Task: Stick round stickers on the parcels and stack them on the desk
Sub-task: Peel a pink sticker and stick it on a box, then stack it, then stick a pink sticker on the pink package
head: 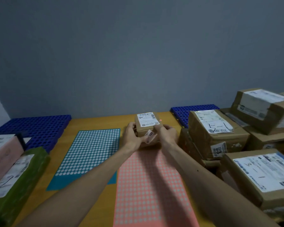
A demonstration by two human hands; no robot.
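We find bare desk [97, 124] along the far edge, left of the small parcel [147, 120] — the blue sticker sheet [88, 153] and pink sticker sheet [147, 185] lie flat. Cardboard parcels [220, 138] wall the right edge; a green parcel [31, 174] and pink parcel [3, 154] crowd the left edge.

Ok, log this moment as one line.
left hand: grips box | right hand: grips box | box: at far end of pink sheet

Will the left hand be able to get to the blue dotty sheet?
Probably yes. The blue sticker sheet lies flat beside the left hand, nothing between them. But that hand holds the small parcel with the right hand, so it must let go first.
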